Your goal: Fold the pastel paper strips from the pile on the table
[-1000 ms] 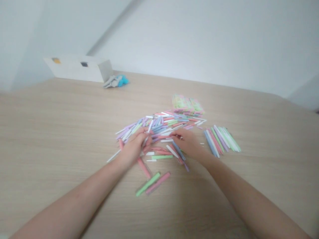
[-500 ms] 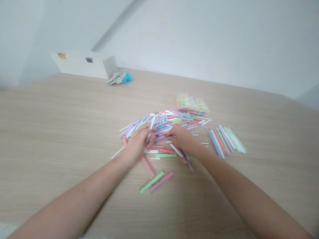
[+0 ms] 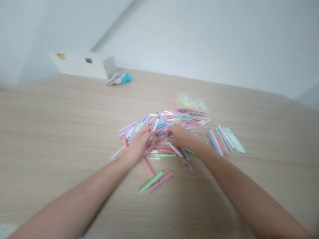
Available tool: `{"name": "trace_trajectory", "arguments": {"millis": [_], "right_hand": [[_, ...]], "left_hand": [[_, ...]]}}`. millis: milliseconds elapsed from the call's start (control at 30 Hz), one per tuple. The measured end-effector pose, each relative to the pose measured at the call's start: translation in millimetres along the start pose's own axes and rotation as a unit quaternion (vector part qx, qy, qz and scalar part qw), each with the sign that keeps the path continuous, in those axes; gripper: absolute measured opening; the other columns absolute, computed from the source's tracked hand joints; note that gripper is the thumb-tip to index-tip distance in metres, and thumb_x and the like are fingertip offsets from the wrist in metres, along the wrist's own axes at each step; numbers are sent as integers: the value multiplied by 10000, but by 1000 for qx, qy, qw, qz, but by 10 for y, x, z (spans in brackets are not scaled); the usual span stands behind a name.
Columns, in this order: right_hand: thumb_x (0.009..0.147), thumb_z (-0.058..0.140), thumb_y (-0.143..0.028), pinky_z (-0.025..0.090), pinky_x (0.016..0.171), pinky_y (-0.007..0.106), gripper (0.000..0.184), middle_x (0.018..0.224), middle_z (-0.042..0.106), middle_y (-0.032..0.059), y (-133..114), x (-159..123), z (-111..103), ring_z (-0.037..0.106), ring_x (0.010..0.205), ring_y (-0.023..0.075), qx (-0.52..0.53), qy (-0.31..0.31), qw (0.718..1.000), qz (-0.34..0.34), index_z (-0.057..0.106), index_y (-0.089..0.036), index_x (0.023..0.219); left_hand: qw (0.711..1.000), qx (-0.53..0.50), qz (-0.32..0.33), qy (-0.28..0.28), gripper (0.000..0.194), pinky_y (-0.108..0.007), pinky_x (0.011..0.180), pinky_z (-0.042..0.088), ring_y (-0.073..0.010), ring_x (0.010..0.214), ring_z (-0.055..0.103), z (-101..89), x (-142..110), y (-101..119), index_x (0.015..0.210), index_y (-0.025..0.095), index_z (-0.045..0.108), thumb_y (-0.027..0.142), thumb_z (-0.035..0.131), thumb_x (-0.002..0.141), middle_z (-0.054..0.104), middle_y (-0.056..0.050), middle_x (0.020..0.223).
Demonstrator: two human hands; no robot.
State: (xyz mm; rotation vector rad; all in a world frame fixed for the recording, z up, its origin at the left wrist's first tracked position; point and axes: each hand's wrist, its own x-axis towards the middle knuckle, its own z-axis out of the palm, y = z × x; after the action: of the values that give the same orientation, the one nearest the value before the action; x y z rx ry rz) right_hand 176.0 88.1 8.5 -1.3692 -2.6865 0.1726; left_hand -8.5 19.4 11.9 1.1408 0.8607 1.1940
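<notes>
Currently, holds a slim white stick (image 3: 156,124) in left hand (image 3: 139,144), fingers clamped around its near part, free end tilted slightly rightward. Bends right hand (image 3: 181,135) low over the loose heap of pastel sticks (image 3: 163,126), fingertips close to left hand's. Cannot tell, owing to blur and overlap, whether pinching anything there or with fingertips apart or together.

Note heap spread on pale wood-grain table (image 3: 94,109), mainly beyond and between both hands. Note side-by-side row of pastel sticks (image 3: 226,140) right of heap; stack of pink-and-green printed packs (image 3: 191,103) just behind it. Record green stick (image 3: 151,182) and pink stick (image 3: 161,181) roughly parallel at near side, close to a salmon-red stick (image 3: 148,166). Log long white box (image 3: 81,67) at far left, beside crumpled grey-and-blue item (image 3: 120,78), material unclear.
</notes>
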Motion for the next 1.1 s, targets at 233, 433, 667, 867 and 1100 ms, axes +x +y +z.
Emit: {"name": "trace_trajectory", "arguments": {"millis": [233, 433, 667, 867, 1100], "right_hand": [[710, 558, -138, 377, 656, 244, 129, 788, 656, 62, 27, 26, 41, 563, 740, 172, 27, 2, 1000, -10, 649, -148, 801], [759, 528, -141, 370, 640, 239, 114, 746, 647, 41, 67, 8, -56, 559, 709, 151, 66, 20, 998, -11, 641, -144, 774], [856, 447, -252, 420, 572, 231, 112, 693, 581, -14, 105, -144, -329, 547, 572, 108, 328, 134, 933, 68, 520, -173, 890], [850, 475, -313, 368, 481, 205, 128, 681, 539, -21, 80, -216, -300, 477, 525, 91, 370, 192, 902, 116, 528, -197, 852], [761, 566, -331, 160, 360, 163, 162, 607, 468, -64, -99, -253, -214, 284, 409, 41, 654, 125, 730, 155, 482, -192, 751]], "left_hand": [[1000, 1, -10, -7, 102, -177, 385, 263, -54, 371, 340, -10, -4, -10, 809, 172, 523, 248, 456, 823, 457, 61, 511], [1000, 7, -12, -10, 116, -170, 380, 261, -51, 370, 339, -16, -8, -21, 859, 171, 529, 252, 450, 834, 461, 60, 518], [1000, 6, -15, -16, 111, -172, 380, 271, -55, 365, 337, -11, -10, -22, 863, 174, 519, 257, 453, 831, 454, 64, 517], [1000, 11, -16, -21, 124, -178, 403, 303, -57, 377, 336, -23, -20, -35, 884, 177, 539, 258, 458, 835, 455, 64, 522], [998, 20, -44, -45, 123, -178, 367, 276, -66, 368, 346, 23, -36, -8, 850, 174, 539, 275, 482, 811, 451, 63, 504]]}}
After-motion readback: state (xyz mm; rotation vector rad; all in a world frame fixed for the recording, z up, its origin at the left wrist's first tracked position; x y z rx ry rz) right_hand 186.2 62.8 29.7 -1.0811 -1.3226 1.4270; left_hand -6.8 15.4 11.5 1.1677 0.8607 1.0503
